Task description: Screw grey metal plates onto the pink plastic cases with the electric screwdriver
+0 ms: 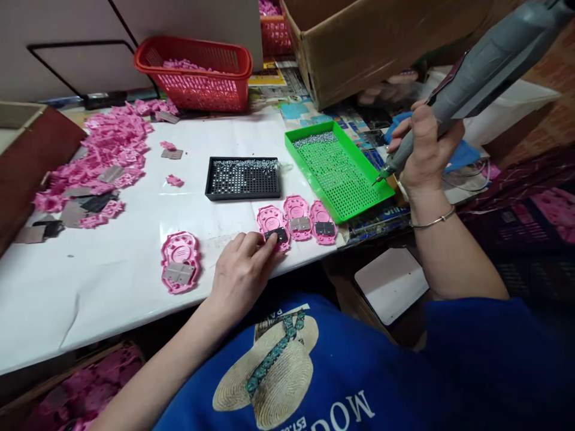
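Note:
My left hand (242,263) has its fingers curled at the table's front edge, the fingertips holding a pink plastic shell (268,216) and its dark plate (279,234). Two more shells stand beside it to the right, one with a grey plate (300,224), the other with a dark plate (324,228). Left of the hand lies a separate pink shell (182,251) with a grey plate. My right hand (424,143) is wrapped round a grey electric screwdriver (483,66). Its tip points down over the near right part of a green perforated tray (354,191) with small screws at its far end.
A black perforated tray (242,194) of screws sits mid-table. Pink parts (112,140) are heaped at left beside a brown box (49,137). Behind stand a red basket (197,93) and a cardboard box (350,66). Another person's blurred hand (390,87) shows near that box.

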Demonstrator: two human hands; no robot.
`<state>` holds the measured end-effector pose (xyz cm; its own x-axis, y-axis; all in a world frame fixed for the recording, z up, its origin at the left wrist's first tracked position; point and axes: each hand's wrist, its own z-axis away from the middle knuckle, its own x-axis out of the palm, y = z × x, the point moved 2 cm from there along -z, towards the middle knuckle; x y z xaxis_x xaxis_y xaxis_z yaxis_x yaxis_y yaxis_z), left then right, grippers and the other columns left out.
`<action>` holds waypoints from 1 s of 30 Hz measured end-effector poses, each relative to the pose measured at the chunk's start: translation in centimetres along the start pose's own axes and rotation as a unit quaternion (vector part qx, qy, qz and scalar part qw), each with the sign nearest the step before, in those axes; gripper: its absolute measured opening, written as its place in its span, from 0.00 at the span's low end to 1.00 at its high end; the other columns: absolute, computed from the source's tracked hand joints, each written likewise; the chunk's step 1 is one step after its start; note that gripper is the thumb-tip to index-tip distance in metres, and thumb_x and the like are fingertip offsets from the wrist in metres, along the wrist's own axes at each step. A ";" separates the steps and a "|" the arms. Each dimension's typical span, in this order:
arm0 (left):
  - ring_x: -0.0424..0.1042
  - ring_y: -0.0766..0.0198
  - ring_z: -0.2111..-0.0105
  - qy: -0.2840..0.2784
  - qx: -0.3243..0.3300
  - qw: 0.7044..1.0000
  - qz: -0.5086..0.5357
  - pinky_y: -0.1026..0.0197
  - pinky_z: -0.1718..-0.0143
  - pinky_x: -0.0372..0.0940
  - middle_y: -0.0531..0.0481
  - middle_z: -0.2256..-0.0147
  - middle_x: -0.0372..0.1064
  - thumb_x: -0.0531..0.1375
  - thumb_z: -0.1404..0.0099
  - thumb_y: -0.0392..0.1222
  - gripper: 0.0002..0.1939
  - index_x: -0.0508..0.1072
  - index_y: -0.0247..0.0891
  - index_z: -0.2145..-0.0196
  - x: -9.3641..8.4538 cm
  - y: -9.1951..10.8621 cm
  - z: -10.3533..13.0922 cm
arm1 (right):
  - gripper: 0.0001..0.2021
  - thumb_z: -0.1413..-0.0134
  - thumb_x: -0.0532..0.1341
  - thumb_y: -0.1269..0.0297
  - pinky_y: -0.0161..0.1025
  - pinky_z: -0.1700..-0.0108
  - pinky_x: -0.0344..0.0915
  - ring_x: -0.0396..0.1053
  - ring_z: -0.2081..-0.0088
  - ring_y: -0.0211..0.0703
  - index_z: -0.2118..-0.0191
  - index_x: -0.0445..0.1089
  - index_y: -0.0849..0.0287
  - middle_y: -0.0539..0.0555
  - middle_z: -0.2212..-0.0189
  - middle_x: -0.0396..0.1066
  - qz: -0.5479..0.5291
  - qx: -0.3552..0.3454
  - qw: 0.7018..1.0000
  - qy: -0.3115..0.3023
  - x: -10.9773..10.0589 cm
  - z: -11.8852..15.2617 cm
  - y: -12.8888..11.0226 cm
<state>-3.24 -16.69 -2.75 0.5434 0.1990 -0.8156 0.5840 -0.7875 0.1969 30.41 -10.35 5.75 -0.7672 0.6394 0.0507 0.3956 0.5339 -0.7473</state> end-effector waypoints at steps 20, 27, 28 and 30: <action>0.67 0.59 0.69 0.000 0.006 1.000 -0.021 0.58 0.70 0.63 0.46 0.68 0.71 0.60 0.29 0.42 0.09 0.73 0.36 0.53 0.0 0.1 0.0 | 0.19 0.51 0.67 0.40 0.39 0.80 0.52 0.60 0.83 0.35 0.65 0.66 0.46 0.42 0.79 0.70 0.058 0.017 0.998 -0.013 -0.9 0.9 1.2; 0.65 0.59 0.69 -0.012 0.009 0.999 -0.030 0.57 0.69 0.61 0.47 0.69 0.70 0.60 0.28 0.42 0.10 0.74 0.34 0.53 0.3 0.1 0.1 | 0.21 0.54 0.70 0.42 0.36 0.82 0.54 0.60 0.84 0.33 0.64 0.65 0.49 0.42 0.80 0.68 0.030 -0.005 1.000 -0.003 -0.4 -0.1 0.6; 0.65 0.59 0.69 -0.012 0.008 0.999 -0.034 0.57 0.69 0.61 0.47 0.69 0.70 0.60 0.28 0.42 0.11 0.74 0.34 0.53 0.4 0.2 0.1 | 0.20 0.53 0.69 0.43 0.35 0.82 0.55 0.60 0.84 0.32 0.65 0.65 0.49 0.42 0.80 0.68 0.020 -0.014 1.000 -0.003 -0.1 -0.3 0.0; 0.65 0.59 0.69 -0.015 0.010 0.999 -0.045 0.57 0.69 0.60 0.47 0.69 0.70 0.59 0.28 0.42 0.11 0.74 0.33 0.53 0.4 0.4 0.2 | 0.17 0.50 0.67 0.46 0.33 0.83 0.54 0.60 0.83 0.32 0.66 0.65 0.51 0.42 0.80 0.66 -0.010 -0.045 0.999 -0.002 1.0 -0.5 -1.5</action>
<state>-2.89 -17.05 -3.10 0.4711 0.2524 -0.8452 0.6174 -0.7787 0.1115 29.29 -10.20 7.26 -0.7777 0.6255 0.0629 0.4230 0.5946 -0.6837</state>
